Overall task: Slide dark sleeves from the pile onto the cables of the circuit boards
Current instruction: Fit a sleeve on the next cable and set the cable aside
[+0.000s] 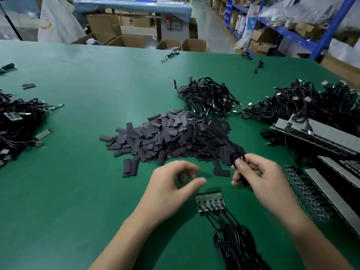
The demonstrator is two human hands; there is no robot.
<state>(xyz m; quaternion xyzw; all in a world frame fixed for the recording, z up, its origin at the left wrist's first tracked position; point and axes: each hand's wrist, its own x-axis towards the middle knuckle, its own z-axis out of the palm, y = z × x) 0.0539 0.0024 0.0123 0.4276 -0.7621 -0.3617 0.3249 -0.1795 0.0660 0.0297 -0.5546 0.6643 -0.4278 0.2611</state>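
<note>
I take my bearings from the row of circuit boards (210, 201), a short strip of small dark-green panels lying flat on the green tabletop (78, 172). Their cables (228, 228), thin glossy black cords, leave the strip's near edge and run toward me and to the right, so I judge that to be the axis a sleeve must travel.

My right hand (259, 176) sits just beyond the boards, to their right, and pinches a dark piece (236, 157). Blur stops me telling sleeve from cable end. My left hand (171, 184), beyond the boards and to their left, is loosely curled and holds nothing; its thumb looks the nearer to the strip.

The pile of sleeves (171, 139) lies farther beyond the boards: flat, matte, dark rectangles heaped at all angles.
</note>
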